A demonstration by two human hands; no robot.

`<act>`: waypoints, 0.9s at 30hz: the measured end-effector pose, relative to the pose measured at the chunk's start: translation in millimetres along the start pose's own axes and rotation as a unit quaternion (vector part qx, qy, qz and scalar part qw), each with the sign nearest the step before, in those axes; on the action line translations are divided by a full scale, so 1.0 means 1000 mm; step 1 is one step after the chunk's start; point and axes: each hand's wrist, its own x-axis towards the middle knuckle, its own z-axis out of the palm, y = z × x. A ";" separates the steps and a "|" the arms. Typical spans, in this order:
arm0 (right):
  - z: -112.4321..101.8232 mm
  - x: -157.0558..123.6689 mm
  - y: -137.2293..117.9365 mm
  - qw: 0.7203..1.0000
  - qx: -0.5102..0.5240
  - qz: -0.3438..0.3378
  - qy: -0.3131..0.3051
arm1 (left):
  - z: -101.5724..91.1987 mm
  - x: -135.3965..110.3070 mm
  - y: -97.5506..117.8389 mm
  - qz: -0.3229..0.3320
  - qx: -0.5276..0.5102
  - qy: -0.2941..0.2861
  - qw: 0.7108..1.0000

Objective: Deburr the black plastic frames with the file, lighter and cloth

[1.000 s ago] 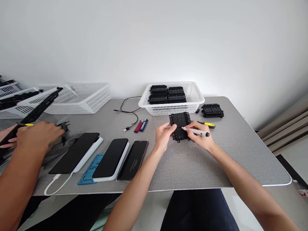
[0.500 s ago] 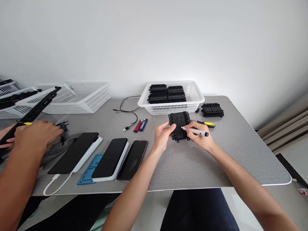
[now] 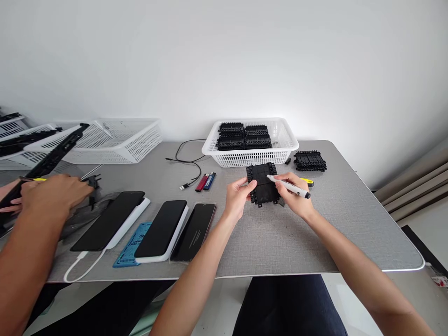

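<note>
A flat black plastic part (image 3: 263, 185) lies on the grey table (image 3: 315, 233) in front of a white basket (image 3: 283, 140). My left hand (image 3: 238, 198) grips its left edge with fingers and thumb. In my right hand (image 3: 296, 198) I pinch a white marker pen (image 3: 289, 186) with its tip touching the part's upper right area. A yellow-handled tool (image 3: 308, 181) peeks out behind my right hand.
The basket holds several stacked black parts (image 3: 243, 135); another black part (image 3: 310, 161) lies to its right. Three phones (image 3: 163, 228), two lighters (image 3: 206, 182) and a cable (image 3: 187, 163) lie at left. A co-worker's hand (image 3: 56, 193) works beside more white baskets (image 3: 115, 140).
My right hand has shifted the marker tip up and to the right across the black part. My left hand keeps its hold on the part.
</note>
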 end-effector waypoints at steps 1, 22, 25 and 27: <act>-0.001 0.000 0.001 1.000 0.003 0.010 0.006 | 0.001 0.000 -0.001 0.001 0.000 -0.005 1.000; -0.005 0.002 0.004 1.000 0.019 -0.006 -0.014 | 0.001 0.002 -0.017 0.022 0.073 0.003 0.997; -0.004 0.003 0.006 0.999 -0.005 -0.032 -0.026 | 0.002 0.001 -0.016 0.023 0.072 -0.004 0.997; -0.004 0.002 0.007 0.998 -0.020 -0.049 -0.035 | 0.003 0.000 -0.013 0.017 0.072 -0.007 0.997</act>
